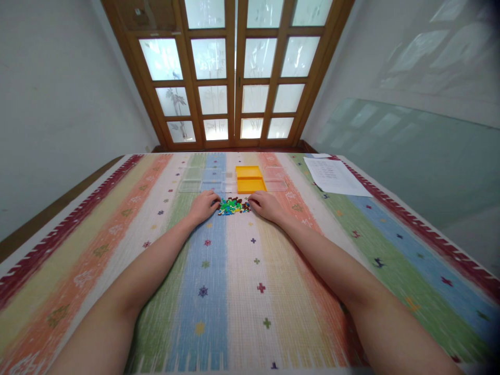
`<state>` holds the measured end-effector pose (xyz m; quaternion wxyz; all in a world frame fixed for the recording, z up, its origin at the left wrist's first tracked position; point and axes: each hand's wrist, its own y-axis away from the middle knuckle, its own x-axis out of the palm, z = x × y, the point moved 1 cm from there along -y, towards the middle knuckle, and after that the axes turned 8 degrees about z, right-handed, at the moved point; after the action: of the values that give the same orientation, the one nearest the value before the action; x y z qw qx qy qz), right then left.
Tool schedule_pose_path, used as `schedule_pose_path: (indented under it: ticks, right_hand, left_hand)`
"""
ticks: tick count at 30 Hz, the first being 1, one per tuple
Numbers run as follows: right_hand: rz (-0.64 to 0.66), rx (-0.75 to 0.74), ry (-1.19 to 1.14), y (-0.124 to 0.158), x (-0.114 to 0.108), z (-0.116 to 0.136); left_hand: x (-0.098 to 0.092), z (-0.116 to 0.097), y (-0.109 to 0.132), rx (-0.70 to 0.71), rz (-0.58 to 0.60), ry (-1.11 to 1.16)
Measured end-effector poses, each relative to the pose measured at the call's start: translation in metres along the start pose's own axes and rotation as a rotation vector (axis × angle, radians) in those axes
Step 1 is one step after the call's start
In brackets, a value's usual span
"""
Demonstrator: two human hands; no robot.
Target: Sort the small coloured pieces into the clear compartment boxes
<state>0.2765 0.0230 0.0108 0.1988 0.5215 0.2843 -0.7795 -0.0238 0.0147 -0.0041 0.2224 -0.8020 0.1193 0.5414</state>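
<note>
Lying between curled fingers [213, 198] of left hand [203, 206] and right hand [265, 204], small multicoloured plastic-looking pieces [231, 206] seem light, hard, best pinched edgewise. Whether either grips any, I cannot tell.

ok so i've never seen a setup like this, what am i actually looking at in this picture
There is no machine here, just a person's two bare hands. The single picture comes from a camera worn on the head, looking forward and down, so the forearms reach in from the bottom.

A striped tablecloth covers the table. The left hand and right hand rest at either side of a pile of small colourful pieces. Whether the fingers hold any piece is too small to tell.

Just beyond the pile sits a yellow tray, with clear plastic trays on both sides. Farther right lies some paper.
</note>
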Motion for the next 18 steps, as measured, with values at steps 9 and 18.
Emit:
schedule_pose_path:
  ticks: [9,18]
  right_hand:
    - [0.015,0.0,0.01,-0.0002,-0.0024,0.0013]
    - [0.017,-0.003,0.012,-0.0003,-0.0009,-0.0002]
  left_hand:
    - [-0.0022,-0.0047,-0.0004,0.016,-0.024,0.088]
    - [-0.0041,-0.0045,0.0001,0.009,-0.059,0.085]
